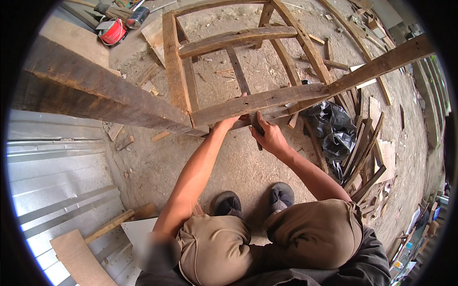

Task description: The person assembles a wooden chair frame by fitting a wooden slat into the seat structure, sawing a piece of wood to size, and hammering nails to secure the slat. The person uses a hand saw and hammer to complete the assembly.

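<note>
Nearest are two bent knees in brown pants [217, 248], with two dark shoes [229, 202] just past them on the dirty floor [231, 169]. On the near left lies a flat brown board [81, 257], beside shiny metal sheets [57, 167].

Past the shoes, the right hand [273, 137] has its grip closed around the near end of a dark wooden strip [255, 123]. The strip goes under the near rail [281, 98] of a big wooden frame [176, 62]. The left hand [228, 123] reaches under that rail, left of the strip. Much of it is hidden, so I cannot tell how wide its grip is.

On the right, a crinkly black plastic bag [334, 128] sits by a messy pile of wood sticks [366, 143]. The frame stretches away to the far side, with a bendy-looking crossbar [238, 39]. At the far left, a red bucket [113, 32] is next to a dark can [138, 18].
</note>
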Motion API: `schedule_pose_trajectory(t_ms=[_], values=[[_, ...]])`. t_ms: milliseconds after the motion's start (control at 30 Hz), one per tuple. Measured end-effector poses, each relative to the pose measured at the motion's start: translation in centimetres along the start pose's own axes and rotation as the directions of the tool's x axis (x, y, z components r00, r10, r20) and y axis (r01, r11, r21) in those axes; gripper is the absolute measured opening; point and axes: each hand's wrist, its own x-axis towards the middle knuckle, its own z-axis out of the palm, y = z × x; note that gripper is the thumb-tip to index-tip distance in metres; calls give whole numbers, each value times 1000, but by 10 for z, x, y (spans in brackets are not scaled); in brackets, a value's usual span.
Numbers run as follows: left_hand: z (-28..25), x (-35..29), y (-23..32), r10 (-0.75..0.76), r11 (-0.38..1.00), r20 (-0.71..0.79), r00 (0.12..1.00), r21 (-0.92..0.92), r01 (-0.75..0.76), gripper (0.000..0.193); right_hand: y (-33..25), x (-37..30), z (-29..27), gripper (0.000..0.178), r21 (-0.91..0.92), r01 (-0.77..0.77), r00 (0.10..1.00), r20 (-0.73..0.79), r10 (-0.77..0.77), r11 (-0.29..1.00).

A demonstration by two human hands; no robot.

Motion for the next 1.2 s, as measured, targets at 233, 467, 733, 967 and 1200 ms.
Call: schedule_pose_trajectory(t_ms=[233,467,733,967,1200], values=[[-12,20,-29,99,947,-78,992,313,-70,60,-3,1,7,65,-8,-27,998,59,27,1000],[3,17,-4,-105,904,-22,994,415,105,63,6,-8,4,73,-216,-34,996,69,50,976],[-31,39,-29,153,826,-172,973,563,-30,67,-30,50,-10,50,-483,-11,983,156,98,875],[8,10,9,107,934,-158,982,355,-45,62,35,113,-12,44,-18,27,982,-184,-29,999],[3,-12,23,90,979,-149,985,193,-61,59,18,100,8,30,443,-219,970,6,241,869]])
